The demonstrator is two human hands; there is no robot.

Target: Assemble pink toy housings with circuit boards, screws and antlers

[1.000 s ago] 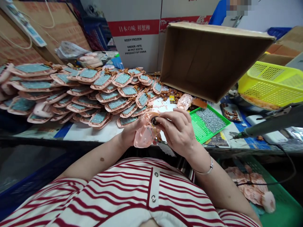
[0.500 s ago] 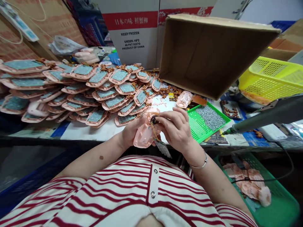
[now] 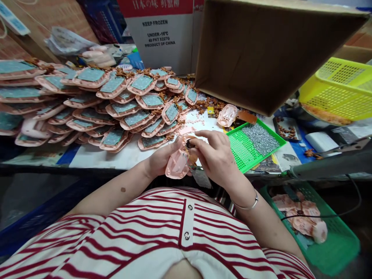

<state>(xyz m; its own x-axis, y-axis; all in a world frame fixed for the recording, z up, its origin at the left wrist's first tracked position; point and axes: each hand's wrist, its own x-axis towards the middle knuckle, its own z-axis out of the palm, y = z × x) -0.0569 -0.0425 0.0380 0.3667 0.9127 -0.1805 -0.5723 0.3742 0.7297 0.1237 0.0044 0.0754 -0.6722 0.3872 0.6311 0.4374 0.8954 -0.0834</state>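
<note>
Close to my body, my left hand (image 3: 161,158) grips a pink plastic shell (image 3: 176,166) by its upper side, the hollow inside facing up. My right hand (image 3: 215,157) pinches a small dark round part (image 3: 189,143) at the top of the shell. Whether that part is seated in the shell or just above it I cannot tell. Thin wires run from the shell to a grey-green flat panel (image 3: 201,178), which hangs below my right fingers. The fingers hide some of the shell's right side.
Stacked pink shells with blue-green panels (image 3: 113,84) fill the left of the table. A green tray (image 3: 243,149) of small metal screws lies right, near another pink shell (image 3: 227,115). An open cardboard box (image 3: 250,58) overhangs the back. Below right is a green basket (image 3: 334,248).
The view has shifted, so the table's things sit higher and the box looks larger. Both hands keep hold, and the hanging panel has turned slightly.
</note>
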